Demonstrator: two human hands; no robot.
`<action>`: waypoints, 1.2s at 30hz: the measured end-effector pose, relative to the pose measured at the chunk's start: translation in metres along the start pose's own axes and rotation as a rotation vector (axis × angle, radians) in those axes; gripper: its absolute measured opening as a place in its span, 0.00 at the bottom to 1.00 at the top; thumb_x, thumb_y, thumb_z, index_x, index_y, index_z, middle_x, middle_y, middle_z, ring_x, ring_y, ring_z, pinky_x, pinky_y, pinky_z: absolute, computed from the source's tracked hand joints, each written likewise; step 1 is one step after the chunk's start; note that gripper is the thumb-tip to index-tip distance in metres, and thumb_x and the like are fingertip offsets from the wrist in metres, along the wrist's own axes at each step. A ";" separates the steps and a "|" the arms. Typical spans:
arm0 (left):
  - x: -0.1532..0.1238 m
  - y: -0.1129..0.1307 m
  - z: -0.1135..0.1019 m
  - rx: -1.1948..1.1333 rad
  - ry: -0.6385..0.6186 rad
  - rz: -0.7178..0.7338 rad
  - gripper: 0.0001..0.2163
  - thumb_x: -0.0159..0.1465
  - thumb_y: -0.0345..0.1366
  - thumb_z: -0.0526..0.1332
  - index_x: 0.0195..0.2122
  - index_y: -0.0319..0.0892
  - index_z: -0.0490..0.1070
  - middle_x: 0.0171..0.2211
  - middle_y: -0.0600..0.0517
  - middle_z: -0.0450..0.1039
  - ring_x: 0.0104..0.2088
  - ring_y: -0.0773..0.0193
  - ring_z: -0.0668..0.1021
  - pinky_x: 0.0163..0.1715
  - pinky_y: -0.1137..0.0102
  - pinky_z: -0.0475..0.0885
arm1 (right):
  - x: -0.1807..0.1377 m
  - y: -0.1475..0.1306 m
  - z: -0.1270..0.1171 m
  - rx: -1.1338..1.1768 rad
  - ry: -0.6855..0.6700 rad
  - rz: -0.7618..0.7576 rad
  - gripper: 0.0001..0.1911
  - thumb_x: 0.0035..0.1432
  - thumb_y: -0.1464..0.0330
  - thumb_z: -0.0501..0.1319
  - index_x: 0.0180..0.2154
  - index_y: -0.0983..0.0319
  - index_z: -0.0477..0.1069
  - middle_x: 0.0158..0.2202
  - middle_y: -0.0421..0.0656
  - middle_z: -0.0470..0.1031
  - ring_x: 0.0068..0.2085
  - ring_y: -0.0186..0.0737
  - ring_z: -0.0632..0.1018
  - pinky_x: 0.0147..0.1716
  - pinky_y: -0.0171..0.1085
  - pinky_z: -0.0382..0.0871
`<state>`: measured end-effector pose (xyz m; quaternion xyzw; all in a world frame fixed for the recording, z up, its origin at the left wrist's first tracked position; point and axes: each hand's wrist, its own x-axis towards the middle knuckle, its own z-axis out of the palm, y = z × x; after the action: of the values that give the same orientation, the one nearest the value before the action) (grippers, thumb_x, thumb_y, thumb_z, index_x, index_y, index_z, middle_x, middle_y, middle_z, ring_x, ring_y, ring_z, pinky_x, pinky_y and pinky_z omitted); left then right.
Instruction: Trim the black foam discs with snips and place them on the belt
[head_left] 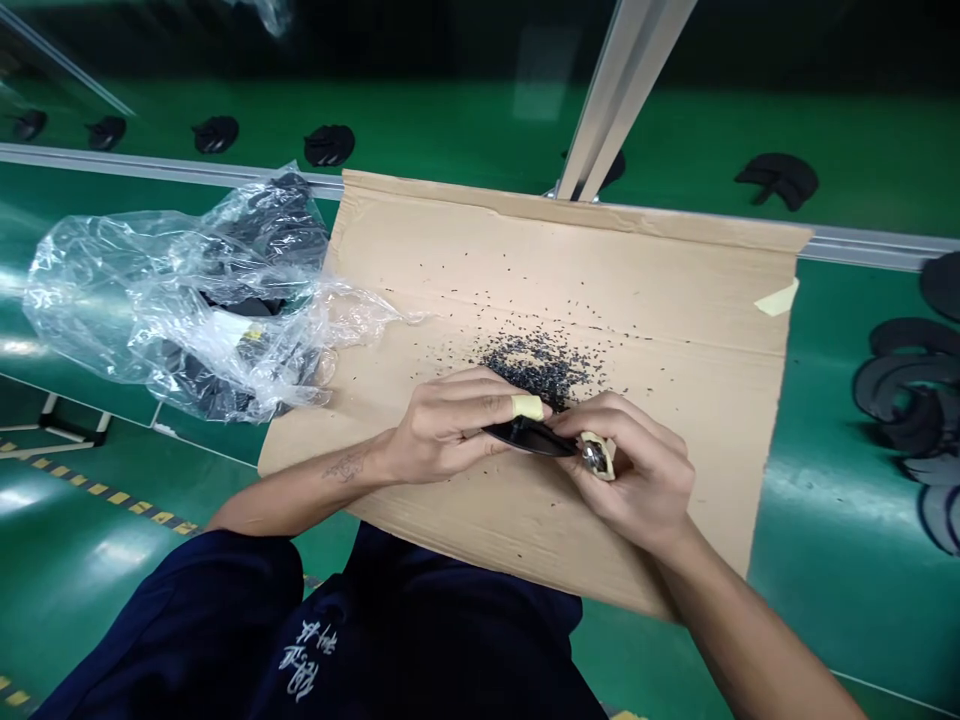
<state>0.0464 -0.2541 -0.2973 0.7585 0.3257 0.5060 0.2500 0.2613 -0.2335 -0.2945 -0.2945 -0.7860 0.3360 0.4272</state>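
Observation:
A dark, thin-edged black plastic part (531,437) is pinched in my left hand (442,428), which has yellow tape round one fingertip. My right hand (646,470) is closed round a small tool (595,456) with a shiny metal end, and yellowish tape shows beside it. The tool's working end is hidden by my fingers, at the right edge of the black part. Just beyond both hands, a heap of small black shavings (536,365) lies scattered over the cardboard sheet (450,230).
A clear plastic bag (112,290) of black parts lies on the left, partly over the cardboard. Curved black parts (911,385) are piled on the green table at the right. A metal post (626,90) rises behind the cardboard; a yellow tape strip (778,298) sticks to its right edge.

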 end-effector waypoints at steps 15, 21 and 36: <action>-0.001 0.001 0.001 -0.019 -0.039 -0.142 0.14 0.69 0.37 0.65 0.54 0.41 0.76 0.41 0.47 0.83 0.42 0.65 0.84 0.42 0.69 0.80 | 0.005 -0.001 0.000 0.190 -0.014 0.214 0.04 0.61 0.67 0.68 0.37 0.58 0.75 0.34 0.43 0.79 0.35 0.40 0.80 0.34 0.39 0.76; -0.003 -0.001 -0.008 0.031 -0.018 -0.227 0.10 0.63 0.36 0.71 0.44 0.40 0.79 0.37 0.48 0.84 0.37 0.65 0.83 0.40 0.70 0.79 | 0.008 0.007 -0.012 -0.103 -0.003 0.178 0.05 0.63 0.71 0.65 0.41 0.57 0.76 0.37 0.44 0.80 0.37 0.41 0.80 0.36 0.41 0.75; -0.004 -0.006 -0.003 0.040 -0.064 -0.168 0.11 0.63 0.40 0.71 0.44 0.42 0.80 0.31 0.51 0.82 0.31 0.66 0.80 0.35 0.69 0.75 | -0.002 0.015 -0.008 -0.525 -0.149 -0.098 0.11 0.65 0.71 0.61 0.48 0.59 0.74 0.36 0.46 0.81 0.34 0.44 0.79 0.33 0.42 0.72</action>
<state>0.0410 -0.2532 -0.3032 0.7492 0.3901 0.4520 0.2867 0.2715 -0.2239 -0.3037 -0.3311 -0.8889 0.1203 0.2929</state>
